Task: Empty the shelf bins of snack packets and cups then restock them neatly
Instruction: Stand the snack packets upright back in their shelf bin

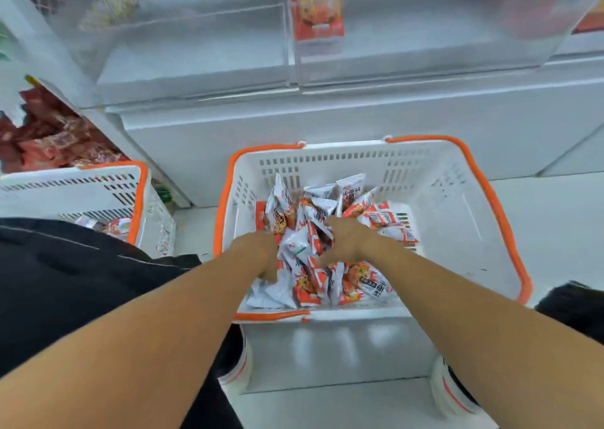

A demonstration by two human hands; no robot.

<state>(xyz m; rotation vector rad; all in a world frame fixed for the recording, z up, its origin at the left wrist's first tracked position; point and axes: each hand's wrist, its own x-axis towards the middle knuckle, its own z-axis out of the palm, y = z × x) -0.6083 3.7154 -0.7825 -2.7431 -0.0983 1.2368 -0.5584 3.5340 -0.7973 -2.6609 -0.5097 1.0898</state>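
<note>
A white basket with orange handles [457,206] stands on the floor below the shelf and holds a heap of red-and-white snack packets [366,281]. Both my hands reach into the heap. My left hand [266,255] is dug into the packets at its left side, fingers curled and partly hidden. My right hand [346,240] grips a bunch of packets in the middle of the heap. Two clear shelf bins [408,66] sit above; one red packet [318,7] stands upright at the divider between them.
A second white basket [81,190] with a few packets stands at the left, behind my dark-clothed knee. A lower shelf at far left holds dark red packets [55,137]. My white shoes [451,392] show under the main basket.
</note>
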